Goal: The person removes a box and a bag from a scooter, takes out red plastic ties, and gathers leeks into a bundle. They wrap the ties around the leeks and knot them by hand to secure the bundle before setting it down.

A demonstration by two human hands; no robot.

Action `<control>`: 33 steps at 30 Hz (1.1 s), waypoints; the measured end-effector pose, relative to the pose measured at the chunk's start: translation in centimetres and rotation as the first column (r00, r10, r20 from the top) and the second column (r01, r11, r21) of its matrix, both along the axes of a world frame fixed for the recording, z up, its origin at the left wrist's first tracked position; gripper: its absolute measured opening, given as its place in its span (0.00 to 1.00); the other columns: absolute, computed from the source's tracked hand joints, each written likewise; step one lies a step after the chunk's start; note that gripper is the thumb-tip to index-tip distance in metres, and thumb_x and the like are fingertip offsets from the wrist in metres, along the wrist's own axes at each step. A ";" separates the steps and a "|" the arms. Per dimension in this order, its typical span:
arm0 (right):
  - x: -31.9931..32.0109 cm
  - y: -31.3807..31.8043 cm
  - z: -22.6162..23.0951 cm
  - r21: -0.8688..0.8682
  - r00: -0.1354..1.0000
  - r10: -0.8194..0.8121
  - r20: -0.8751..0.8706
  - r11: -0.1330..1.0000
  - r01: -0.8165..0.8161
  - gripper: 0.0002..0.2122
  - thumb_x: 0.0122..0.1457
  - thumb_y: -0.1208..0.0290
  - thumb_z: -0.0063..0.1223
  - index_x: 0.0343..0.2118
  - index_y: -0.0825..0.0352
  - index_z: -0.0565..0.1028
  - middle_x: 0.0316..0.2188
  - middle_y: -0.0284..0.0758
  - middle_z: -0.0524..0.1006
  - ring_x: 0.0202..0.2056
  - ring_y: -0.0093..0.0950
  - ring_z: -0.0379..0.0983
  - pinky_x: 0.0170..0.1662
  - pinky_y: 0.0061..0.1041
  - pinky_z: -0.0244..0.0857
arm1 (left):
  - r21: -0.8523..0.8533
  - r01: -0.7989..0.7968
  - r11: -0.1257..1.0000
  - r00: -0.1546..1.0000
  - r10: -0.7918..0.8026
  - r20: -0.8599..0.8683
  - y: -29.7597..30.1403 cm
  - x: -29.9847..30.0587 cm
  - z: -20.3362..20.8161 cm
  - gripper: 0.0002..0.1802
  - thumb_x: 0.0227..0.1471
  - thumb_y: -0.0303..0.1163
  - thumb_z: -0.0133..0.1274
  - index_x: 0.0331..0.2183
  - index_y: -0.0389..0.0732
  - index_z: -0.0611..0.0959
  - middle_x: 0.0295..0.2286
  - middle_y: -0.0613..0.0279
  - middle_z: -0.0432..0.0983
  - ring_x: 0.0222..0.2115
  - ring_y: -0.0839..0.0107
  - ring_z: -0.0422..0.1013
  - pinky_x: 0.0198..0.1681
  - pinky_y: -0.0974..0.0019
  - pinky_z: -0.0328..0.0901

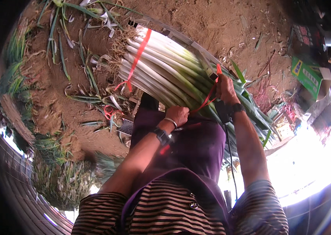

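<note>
Bare brown earth point(212, 23) spreads under and beyond everything you are handling, strewn with cut green leaves point(61, 51) and trimmings. Against that ground lies your bundle of leeks point(165, 68), a thick sheaf of long white stalks turning green toward your right, with stringy roots point(120, 45) at its upper-left end. It rests on a pale metal frame point(181, 39), whose rail shows along the far side of the bundle.

A red band point(136, 58) already runs around the bundle near the root end. A second red band point(208, 96) crosses the green part, close to you. Your right hand point(225, 88) is closed on that second band at the far side of the bundle, with the band's end sticking up above your knuckles. Your left hand point(178, 114) is pressed to the near side of the bundle, fingers curled under the stalks where the same band comes down; whether it pinches the band itself, you cannot tell from this view.

Left of the bundle, more leeks point(61, 182) lie heaped on the soil. To the right of the bundle sits a green cardboard box point(308, 76) among other clutter. A purple apron point(185, 149) hangs between you and the bundle.
</note>
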State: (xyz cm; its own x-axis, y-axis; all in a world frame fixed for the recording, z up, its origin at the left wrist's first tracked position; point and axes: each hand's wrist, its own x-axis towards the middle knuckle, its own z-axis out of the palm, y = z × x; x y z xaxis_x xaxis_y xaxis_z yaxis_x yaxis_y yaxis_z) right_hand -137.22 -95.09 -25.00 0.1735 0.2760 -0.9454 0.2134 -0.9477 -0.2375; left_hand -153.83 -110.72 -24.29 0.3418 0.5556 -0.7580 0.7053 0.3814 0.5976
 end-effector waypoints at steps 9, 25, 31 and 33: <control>1.7 1.3 -3.9 -0.085 1.000 -0.015 -0.020 0.996 0.013 0.15 0.52 0.61 0.40 0.13 0.64 0.63 0.07 0.30 0.59 0.07 0.24 0.56 0.10 0.25 0.49 | -0.047 -0.040 0.998 0.995 0.035 -0.089 1.2 2.3 -1.0 0.06 0.39 0.35 0.48 0.20 0.46 0.77 0.20 0.55 0.74 0.25 0.57 0.72 0.28 0.56 0.66; 2.1 0.7 5.7 0.294 0.905 0.309 -0.294 0.930 -0.222 0.15 0.57 0.62 0.37 0.19 0.66 0.66 0.13 0.27 0.61 0.16 0.18 0.56 0.21 0.18 0.53 | 0.094 -0.147 0.985 0.973 0.160 -0.165 0.8 0.8 2.2 0.04 0.42 0.33 0.46 0.24 0.45 0.74 0.20 0.58 0.71 0.25 0.54 0.69 0.27 0.54 0.63; 2.3 -0.3 8.9 0.593 0.509 0.858 0.072 0.373 -0.713 0.10 0.50 0.69 0.49 0.35 0.65 0.70 0.23 0.35 0.70 0.23 0.27 0.67 0.28 0.26 0.61 | 0.252 -0.213 0.944 0.955 0.256 -0.152 1.0 0.5 3.5 0.06 0.42 0.35 0.49 0.20 0.45 0.73 0.23 0.61 0.69 0.23 0.57 0.68 0.24 0.56 0.62; 3.0 -0.2 8.5 0.624 0.548 0.832 0.080 0.387 -0.678 0.12 0.45 0.72 0.51 0.35 0.64 0.70 0.26 0.38 0.70 0.25 0.35 0.69 0.29 0.32 0.63 | 0.268 -0.208 0.941 0.956 0.253 -0.148 1.7 0.4 4.2 0.07 0.42 0.36 0.49 0.19 0.45 0.73 0.24 0.62 0.68 0.25 0.59 0.68 0.25 0.57 0.61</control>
State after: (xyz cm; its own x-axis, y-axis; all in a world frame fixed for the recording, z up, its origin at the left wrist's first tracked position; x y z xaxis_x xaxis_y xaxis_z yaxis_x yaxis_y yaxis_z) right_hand -134.19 -95.26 -16.46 -0.5541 0.6263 -0.5484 0.6440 -0.0950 -0.7591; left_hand -153.46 -109.06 -20.13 0.0545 0.7801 -0.6232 0.7187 0.4027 0.5669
